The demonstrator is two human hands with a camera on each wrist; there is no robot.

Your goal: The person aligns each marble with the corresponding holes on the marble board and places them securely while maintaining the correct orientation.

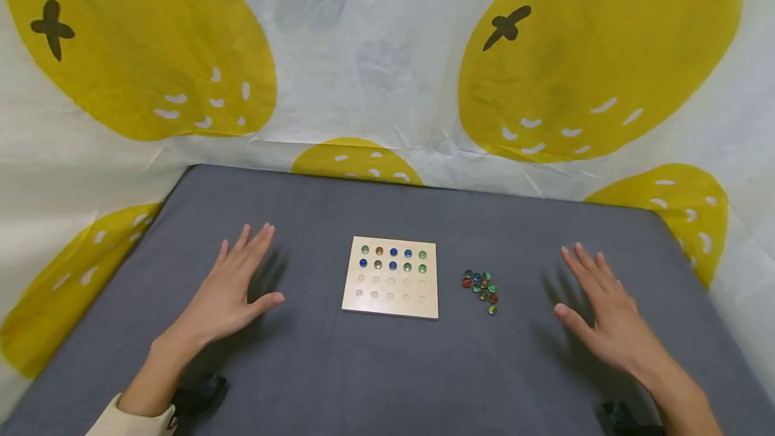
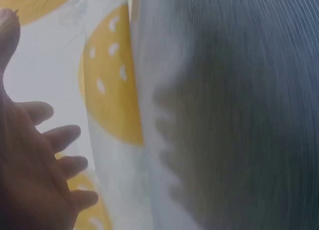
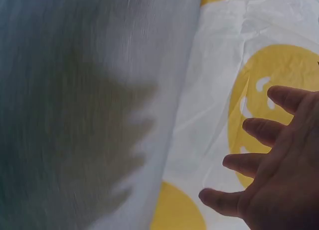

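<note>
A light wooden board (image 1: 390,308) lies flat on the grey cloth, with rows of round hollows. Green, blue and brownish glass marbles (image 1: 393,252) fill its two far rows; the two near rows of hollows are bare. To the board's right is a loose cluster of marbles (image 1: 483,295) in red, green, blue and brown. My left hand (image 1: 227,291) hovers left of the board, fingers straight and thumb out, holding nothing. Right of the cluster, my right hand (image 1: 608,318) is likewise held above the cloth with fingers spread, touching nothing.
Grey cloth (image 1: 387,382) covers the table. A white curtain (image 1: 369,39) with large yellow fruit prints hangs behind its far edge and along the sides. Dark straps (image 1: 200,395) sit at the wrists. Both hands cast shadows on the cloth.
</note>
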